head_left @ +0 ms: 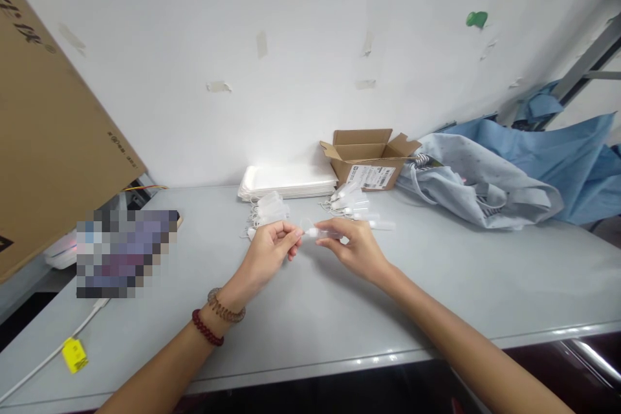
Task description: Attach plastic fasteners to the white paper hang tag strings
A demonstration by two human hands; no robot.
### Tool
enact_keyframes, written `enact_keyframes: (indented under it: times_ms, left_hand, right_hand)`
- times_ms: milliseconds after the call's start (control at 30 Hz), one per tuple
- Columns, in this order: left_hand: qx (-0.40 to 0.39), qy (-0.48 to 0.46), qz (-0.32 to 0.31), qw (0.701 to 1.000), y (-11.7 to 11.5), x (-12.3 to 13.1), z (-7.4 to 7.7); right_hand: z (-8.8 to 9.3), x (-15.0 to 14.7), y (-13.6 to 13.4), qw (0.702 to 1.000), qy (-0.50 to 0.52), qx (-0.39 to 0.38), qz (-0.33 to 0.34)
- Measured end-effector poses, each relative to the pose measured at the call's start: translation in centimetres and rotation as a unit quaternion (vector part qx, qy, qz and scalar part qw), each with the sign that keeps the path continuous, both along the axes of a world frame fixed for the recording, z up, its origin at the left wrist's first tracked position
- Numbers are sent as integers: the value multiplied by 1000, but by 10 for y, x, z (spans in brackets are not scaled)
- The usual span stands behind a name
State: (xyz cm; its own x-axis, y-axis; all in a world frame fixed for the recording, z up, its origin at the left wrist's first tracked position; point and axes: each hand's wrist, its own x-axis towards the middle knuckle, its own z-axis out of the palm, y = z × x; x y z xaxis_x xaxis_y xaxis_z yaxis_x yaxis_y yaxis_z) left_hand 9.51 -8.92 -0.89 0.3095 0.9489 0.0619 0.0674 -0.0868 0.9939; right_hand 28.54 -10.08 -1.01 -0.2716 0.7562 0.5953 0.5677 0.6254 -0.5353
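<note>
Between the fingers and thumb of my right hand [356, 247] is a small translucent tube bottle [314, 232], lying roughly level with its white cap end toward the left. My left hand [270, 251] is closed in a pinch just off that cap, on a thin cord whose loop shows faintly there. Just beyond my left hand lies a group of similar clear bottles [272, 208] with cords at their left ends. Past my right hand, another group of bottles [353, 200] lies in a slanting row, cords also to the left.
On the grey table [301, 336], a stack of white flat trays or sheets [291, 189] and an open cardboard box [342, 171] stand against the wall. A light blue cloth bag [514, 200] lies right. At left are a blurred-out object [129, 252], a yellow-tagged cable [46, 359] and large cardboard [58, 110].
</note>
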Motion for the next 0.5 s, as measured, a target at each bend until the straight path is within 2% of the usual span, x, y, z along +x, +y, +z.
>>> enact_keyframes:
  times_ms: [333, 500]
  left_hand:
    - [20, 15, 1, 1000, -2, 2, -1]
    - [12, 0, -11, 1000, -1, -1, 4]
  right_hand:
    - [-1, -2, -3, 1000, -8, 17, -8]
    - [2, -2, -2, 1000, -7, 17, 2]
